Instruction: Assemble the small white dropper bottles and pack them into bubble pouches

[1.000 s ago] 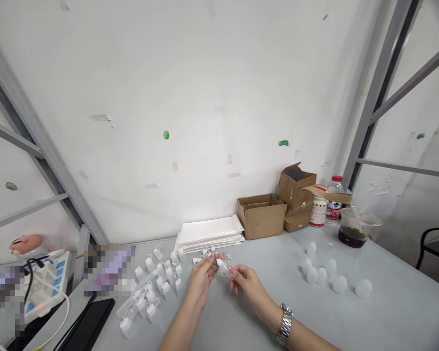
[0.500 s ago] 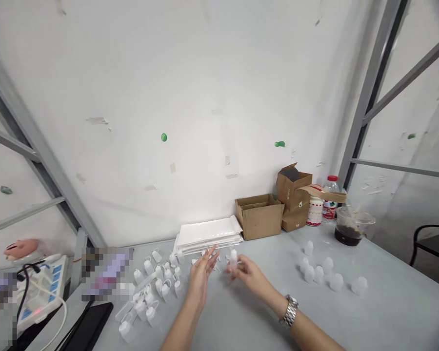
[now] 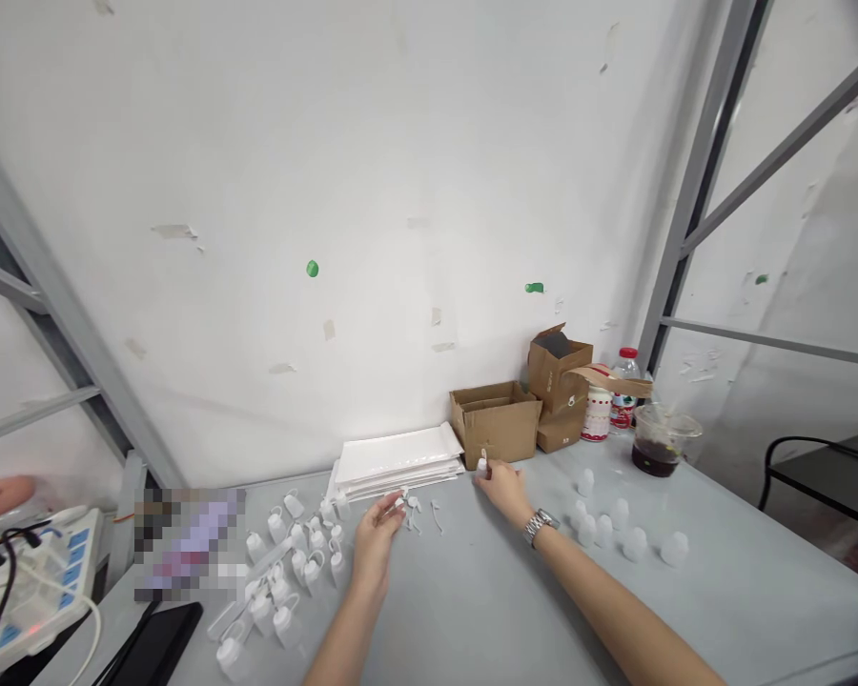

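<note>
Right hand: moved away from the left since a second ago, now extended toward the open cardboard box, fingers pinching a small white bottle just before it. Left hand: fingers loosely curled over loose white caps on the grey surface, beside the cluster of capped bottles.

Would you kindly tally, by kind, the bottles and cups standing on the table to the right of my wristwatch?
Small translucent white plastic bottles: 7
Clear red-capped water bottle: 1
Red-and-white patterned cup: 1
Clear plastic cup of dark liquid: 1
Total: 10
</note>
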{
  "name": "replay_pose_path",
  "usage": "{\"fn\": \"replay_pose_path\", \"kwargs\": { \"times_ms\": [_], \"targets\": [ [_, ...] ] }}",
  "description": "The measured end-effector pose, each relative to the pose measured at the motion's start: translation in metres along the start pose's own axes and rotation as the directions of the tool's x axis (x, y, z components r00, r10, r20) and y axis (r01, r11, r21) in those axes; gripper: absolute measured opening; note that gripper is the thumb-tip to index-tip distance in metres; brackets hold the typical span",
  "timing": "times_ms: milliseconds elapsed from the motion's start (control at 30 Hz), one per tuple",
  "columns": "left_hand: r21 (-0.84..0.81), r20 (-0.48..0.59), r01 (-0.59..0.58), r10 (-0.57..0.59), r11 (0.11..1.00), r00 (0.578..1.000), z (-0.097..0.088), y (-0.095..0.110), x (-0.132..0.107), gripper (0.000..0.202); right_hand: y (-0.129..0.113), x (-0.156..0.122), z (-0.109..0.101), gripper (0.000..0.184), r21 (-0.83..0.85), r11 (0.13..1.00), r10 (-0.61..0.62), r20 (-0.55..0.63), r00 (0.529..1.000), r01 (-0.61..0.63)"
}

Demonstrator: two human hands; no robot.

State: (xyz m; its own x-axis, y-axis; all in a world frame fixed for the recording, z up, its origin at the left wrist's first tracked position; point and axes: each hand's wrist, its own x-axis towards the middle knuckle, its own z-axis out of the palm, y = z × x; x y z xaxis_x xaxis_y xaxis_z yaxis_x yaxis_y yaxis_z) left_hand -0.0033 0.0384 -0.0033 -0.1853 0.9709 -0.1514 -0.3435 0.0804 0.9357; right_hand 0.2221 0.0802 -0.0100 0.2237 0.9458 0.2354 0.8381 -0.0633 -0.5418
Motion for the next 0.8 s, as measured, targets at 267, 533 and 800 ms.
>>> {"fn": "replay_pose_path", "kwargs": {
  "times_ms": [267,533,800],
  "targets": [
    [0.026,0.076,-0.022,0.020,0.999,0.997,-0.003,-0.005,0.002,0.031,0.000,-0.021,-0.019,0.031,-0.034,0.999,-0.030,0.009,1.000,0.030],
    [0.223,0.083,-0.112,0.095,0.968,0.992,0.003,0.003,-0.007,0.032,0.043,-0.073,-0.106,0.023,-0.426,0.905,-0.138,-0.272,0.952,0.009],
    [0.381,0.082,-0.175,0.155,0.908,0.984,0.004,-0.001,-0.006,0.037,0.074,-0.094,-0.126,0.021,-0.560,0.829,-0.178,-0.251,0.952,0.007]
  ]
}}
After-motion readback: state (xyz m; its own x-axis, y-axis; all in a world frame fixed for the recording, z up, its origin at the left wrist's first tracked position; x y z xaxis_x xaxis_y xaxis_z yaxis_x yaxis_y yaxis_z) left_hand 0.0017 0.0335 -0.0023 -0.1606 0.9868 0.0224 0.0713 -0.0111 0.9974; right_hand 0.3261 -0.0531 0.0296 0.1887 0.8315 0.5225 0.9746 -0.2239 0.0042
